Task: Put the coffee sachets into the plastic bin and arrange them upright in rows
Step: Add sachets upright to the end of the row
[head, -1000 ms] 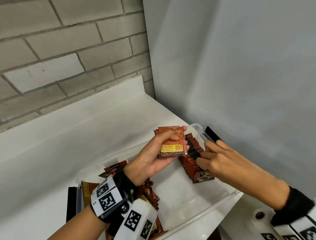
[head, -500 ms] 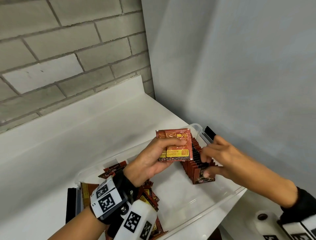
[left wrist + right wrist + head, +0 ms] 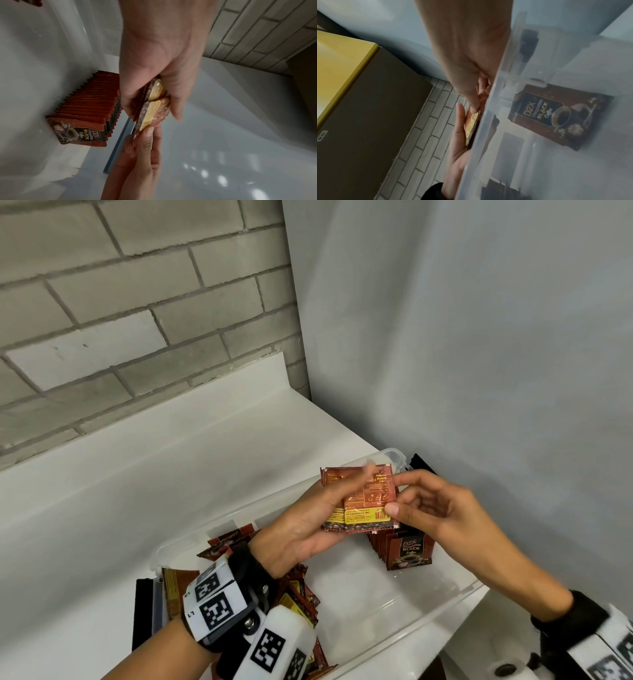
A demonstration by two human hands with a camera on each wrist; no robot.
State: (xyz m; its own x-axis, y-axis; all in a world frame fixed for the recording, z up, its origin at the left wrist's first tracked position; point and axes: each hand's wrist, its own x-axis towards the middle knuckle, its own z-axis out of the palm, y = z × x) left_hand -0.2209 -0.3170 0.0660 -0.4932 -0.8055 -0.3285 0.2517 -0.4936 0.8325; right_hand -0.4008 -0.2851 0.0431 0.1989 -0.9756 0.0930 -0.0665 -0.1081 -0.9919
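My left hand (image 3: 325, 511) grips a small stack of red-brown coffee sachets (image 3: 359, 498) above the clear plastic bin (image 3: 421, 625). My right hand (image 3: 404, 498) pinches the right edge of the front sachet between thumb and forefinger. Below them a row of upright sachets (image 3: 407, 549) stands at the bin's right end, with a "Black Coffee" face in front. The left wrist view shows the held sachets (image 3: 152, 112), the right hand's fingers (image 3: 144, 147) under them and the row (image 3: 89, 106). In the right wrist view the row's front sachet (image 3: 556, 116) shows through the bin wall.
Loose sachets (image 3: 298, 594) lie piled at the bin's left end, behind my left wrist. The bin sits on a white counter (image 3: 171, 460) in a corner, between a brick wall and a grey wall. A brown box with a yellow top (image 3: 368, 108) stands nearby.
My right hand left the upright row in the bin, rose to the stack in my left hand and took hold of the front sachet's edge. The left hand kept its stack.
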